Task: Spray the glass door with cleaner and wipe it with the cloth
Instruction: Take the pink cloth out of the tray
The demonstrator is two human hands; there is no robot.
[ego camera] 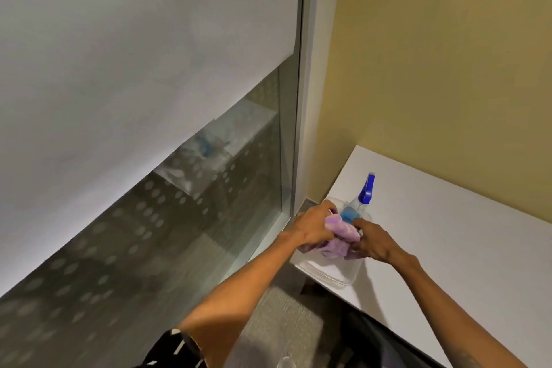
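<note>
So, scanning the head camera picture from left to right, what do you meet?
Glass door → left hand → purple cloth → right hand → yellow wall

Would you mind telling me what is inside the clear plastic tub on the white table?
The spray bottle stands in the clear tub; both hands grip the purple cloth over it. They hide the tub's middle.
</note>
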